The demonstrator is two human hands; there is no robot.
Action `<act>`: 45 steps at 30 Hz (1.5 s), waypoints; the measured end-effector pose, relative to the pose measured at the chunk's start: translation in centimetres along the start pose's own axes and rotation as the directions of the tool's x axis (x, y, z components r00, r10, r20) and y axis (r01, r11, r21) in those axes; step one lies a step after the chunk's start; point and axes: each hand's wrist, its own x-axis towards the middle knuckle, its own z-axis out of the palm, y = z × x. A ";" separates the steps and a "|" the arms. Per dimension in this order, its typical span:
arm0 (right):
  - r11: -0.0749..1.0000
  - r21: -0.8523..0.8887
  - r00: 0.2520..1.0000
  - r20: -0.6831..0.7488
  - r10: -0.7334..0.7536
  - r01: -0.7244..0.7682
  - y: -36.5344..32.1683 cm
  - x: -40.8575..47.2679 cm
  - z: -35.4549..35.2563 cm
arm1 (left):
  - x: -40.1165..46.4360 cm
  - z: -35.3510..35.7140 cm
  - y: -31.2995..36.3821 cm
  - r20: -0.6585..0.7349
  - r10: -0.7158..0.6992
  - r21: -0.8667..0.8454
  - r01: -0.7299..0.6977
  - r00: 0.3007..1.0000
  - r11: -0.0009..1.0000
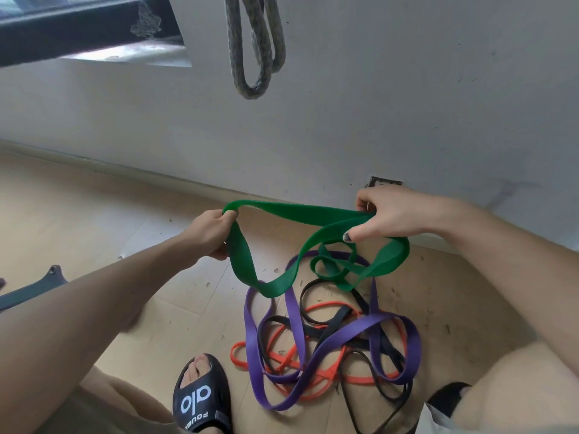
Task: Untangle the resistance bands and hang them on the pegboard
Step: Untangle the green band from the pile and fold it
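Your left hand (213,231) and right hand (387,216) both have fingers closed on the green band (283,211), stretched between them above the floor (94,214) — likely to expose its twists — while its lower loops trail into the tangled pile (332,349).

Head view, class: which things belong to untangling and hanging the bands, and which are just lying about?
Belongs: green band, held by left hand and right hand; purple band; orange band; black band.

Lying about: grey loop on the wall; black sandal.
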 end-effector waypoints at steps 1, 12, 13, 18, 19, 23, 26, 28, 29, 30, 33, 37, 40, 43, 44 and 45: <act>1.000 -0.015 1.000 -0.006 -0.010 0.010 0.0 0.1 0.2 | 0.1 0.0 0.1 -0.013 0.001 -0.031 -0.001 1.000 1.000; 0.999 -0.034 0.999 0.006 0.040 -0.040 0.5 0.4 0.3 | -1.3 -1.2 1.5 0.467 0.004 -0.470 0.245 0.884 0.848; 0.998 -0.045 0.999 0.019 0.048 -0.047 0.5 0.5 0.5 | -1.5 -1.4 1.6 0.497 0.045 -0.472 0.226 0.867 0.852; 0.990 -0.110 0.994 0.061 0.093 -0.086 0.9 1.2 1.0 | -1.6 -0.9 1.8 0.486 0.163 -0.403 0.055 0.859 0.914; 0.988 -0.117 0.993 0.064 0.104 -0.096 1.0 1.3 1.1 | -1.6 -0.6 1.8 0.390 0.123 -0.372 0.034 0.913 0.928; 0.978 -0.150 0.981 0.110 0.161 -0.144 1.5 1.3 1.0 | -0.7 -1.1 1.2 -0.096 0.164 0.044 -0.160 0.982 0.986; 0.974 -0.162 0.970 0.154 0.185 -0.160 1.6 1.2 1.3 | -0.1 -2.3 0.6 -0.217 0.411 0.476 -0.271 0.885 0.836; 0.975 -0.154 0.970 0.159 0.182 -0.158 1.2 1.1 1.5 | 0.0 -2.4 0.8 -0.228 0.459 0.503 -0.300 0.859 0.811; 0.976 -0.155 0.971 0.161 0.179 -0.154 1.0 1.1 1.6 | 0.0 -2.3 0.9 -0.212 0.470 0.494 -0.321 0.857 0.808; 0.976 -0.161 0.968 0.176 0.176 -0.148 0.8 1.1 1.8 | 0.0 -2.1 1.0 -0.185 0.472 0.450 -0.352 0.862 0.821; 0.972 -0.199 0.933 0.308 0.186 -0.128 0.4 1.2 2.3 | -0.6 -1.5 1.3 -0.112 0.434 0.216 -0.405 0.894 0.889; 0.959 -0.259 0.893 0.395 0.214 -0.115 0.6 1.6 3.6 | -1.9 -1.8 2.3 -0.056 0.442 0.027 -0.441 0.895 0.897; 0.996 -0.065 0.930 0.357 0.084 -0.065 0.2 1.7 4.2 | -3.2 -1.2 3.1 0.046 0.471 -0.015 -0.471 0.881 0.882; 0.958 0.267 0.961 0.219 -0.169 0.107 -2.3 1.1 4.5 | -4.6 0.6 4.0 0.127 0.523 0.002 -0.528 0.843 0.849; 0.917 0.367 0.957 0.172 -0.232 0.157 -3.4 0.9 4.8 | -4.9 1.2 4.4 0.127 0.545 -0.001 -0.550 0.828 0.835; 0.869 0.456 0.952 0.131 -0.277 0.190 -4.4 0.7 5.2 | -5.3 1.6 4.7 0.124 0.568 -0.011 -0.571 0.814 0.821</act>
